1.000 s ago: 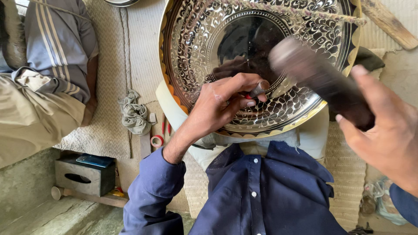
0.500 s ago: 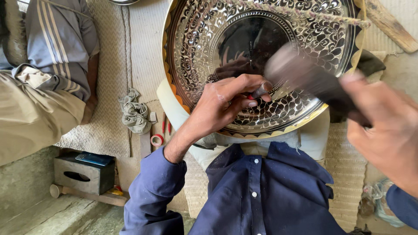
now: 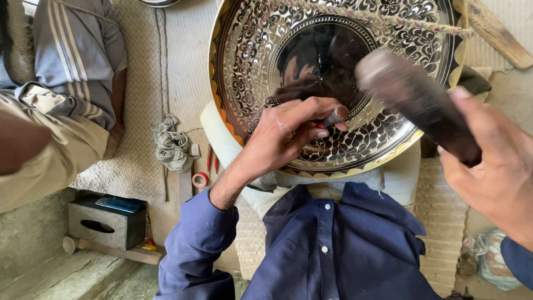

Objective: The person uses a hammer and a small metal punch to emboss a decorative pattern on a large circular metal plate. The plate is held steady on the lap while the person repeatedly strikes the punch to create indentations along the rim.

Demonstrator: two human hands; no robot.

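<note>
Across your lap rests the round engraved metal tray (image 3: 388,139), tilted toward you, its rim scalloped and most of its face already covered in dense leaf and scroll chasing; only the dark mirror-like centre looks unworked. Your right hand (image 3: 494,172) is closed around the dark hammer (image 3: 416,103), blurred above the tray. Your left hand (image 3: 283,141) pinches a small chisel (image 3: 335,116) against the inner band.
</note>
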